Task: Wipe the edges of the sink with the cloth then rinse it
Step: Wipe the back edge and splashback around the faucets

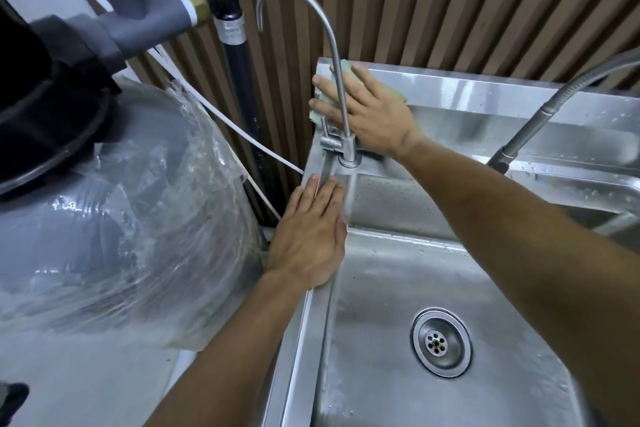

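The steel sink (pixel 398 274) fills the lower right, its drain (pixel 440 342) in the basin floor. A pale green cloth (pixel 346 66) lies on the sink's back left corner, mostly hidden. My right hand (pixel 363 111) presses flat on the cloth with fingers spread straight, just behind the gooseneck tap (pixel 337 80). My left hand (pixel 308 236) rests flat on the sink's left rim, fingers straight and pointing toward the tap's base.
A large grey tank wrapped in clear plastic (pixel 114 204) stands close against the sink's left side, with grey pipes (pixel 156 17) and a white hose (pixel 242 135) above. A flexible sprayer hose (pixel 554 104) hangs over the right. Slatted wooden wall (pixel 450 3) behind.
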`<state>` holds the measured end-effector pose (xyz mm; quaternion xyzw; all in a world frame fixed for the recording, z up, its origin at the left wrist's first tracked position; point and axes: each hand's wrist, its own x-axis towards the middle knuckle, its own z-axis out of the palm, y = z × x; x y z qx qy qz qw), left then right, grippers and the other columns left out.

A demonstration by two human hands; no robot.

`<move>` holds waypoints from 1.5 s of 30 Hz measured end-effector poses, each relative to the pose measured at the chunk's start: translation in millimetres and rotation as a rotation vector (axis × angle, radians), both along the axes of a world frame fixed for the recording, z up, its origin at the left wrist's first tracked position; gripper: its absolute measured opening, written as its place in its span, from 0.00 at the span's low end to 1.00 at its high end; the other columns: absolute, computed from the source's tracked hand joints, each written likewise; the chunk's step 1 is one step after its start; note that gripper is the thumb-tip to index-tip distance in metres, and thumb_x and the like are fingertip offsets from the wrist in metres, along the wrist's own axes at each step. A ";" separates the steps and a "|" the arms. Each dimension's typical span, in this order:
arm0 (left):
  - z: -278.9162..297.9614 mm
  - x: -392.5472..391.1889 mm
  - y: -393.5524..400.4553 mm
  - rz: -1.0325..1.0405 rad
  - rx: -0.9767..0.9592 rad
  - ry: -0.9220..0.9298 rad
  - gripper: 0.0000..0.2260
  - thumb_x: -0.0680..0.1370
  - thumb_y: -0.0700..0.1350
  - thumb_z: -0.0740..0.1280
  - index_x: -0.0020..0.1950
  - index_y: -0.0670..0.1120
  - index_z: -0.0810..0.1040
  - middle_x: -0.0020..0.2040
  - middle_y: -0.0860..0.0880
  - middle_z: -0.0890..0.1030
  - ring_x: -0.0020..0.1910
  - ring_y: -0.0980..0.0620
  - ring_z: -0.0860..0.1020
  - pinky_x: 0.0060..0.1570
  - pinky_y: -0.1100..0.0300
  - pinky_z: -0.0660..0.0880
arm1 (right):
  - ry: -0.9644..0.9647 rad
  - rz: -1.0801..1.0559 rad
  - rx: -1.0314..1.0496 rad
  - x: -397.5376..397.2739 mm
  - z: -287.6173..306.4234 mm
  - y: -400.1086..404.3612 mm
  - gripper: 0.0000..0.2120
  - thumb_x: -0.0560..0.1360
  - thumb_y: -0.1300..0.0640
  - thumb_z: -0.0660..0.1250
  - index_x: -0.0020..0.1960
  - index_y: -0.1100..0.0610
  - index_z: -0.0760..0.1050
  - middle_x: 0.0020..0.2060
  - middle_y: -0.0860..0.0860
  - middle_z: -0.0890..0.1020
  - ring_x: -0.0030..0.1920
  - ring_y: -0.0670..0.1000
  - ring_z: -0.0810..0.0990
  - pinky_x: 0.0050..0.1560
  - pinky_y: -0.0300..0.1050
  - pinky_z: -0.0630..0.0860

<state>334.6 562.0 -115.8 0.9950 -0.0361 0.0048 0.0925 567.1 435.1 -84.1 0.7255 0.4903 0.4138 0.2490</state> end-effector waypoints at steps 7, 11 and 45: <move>2.1 -0.3 -0.6 0.002 -0.020 0.014 0.26 0.87 0.53 0.44 0.85 0.48 0.48 0.85 0.52 0.47 0.84 0.51 0.40 0.80 0.55 0.34 | 0.082 -0.035 0.127 2.5 2.7 -30.6 0.27 0.87 0.44 0.55 0.83 0.50 0.55 0.81 0.58 0.61 0.80 0.64 0.60 0.80 0.60 0.57; 0.6 1.0 1.0 0.006 -0.030 -0.002 0.26 0.87 0.52 0.44 0.85 0.48 0.49 0.85 0.53 0.48 0.84 0.51 0.40 0.81 0.54 0.35 | 0.325 -0.449 0.881 -41.2 -31.6 -35.6 0.25 0.87 0.42 0.52 0.81 0.49 0.62 0.80 0.60 0.62 0.80 0.68 0.58 0.81 0.62 0.54; -2.2 3.8 1.6 -0.003 -0.082 0.019 0.26 0.86 0.50 0.47 0.85 0.46 0.49 0.85 0.50 0.50 0.84 0.48 0.43 0.82 0.49 0.41 | 0.965 -0.513 0.842 -118.6 -25.1 -11.1 0.23 0.87 0.49 0.54 0.79 0.57 0.61 0.82 0.52 0.60 0.82 0.57 0.56 0.79 0.59 0.60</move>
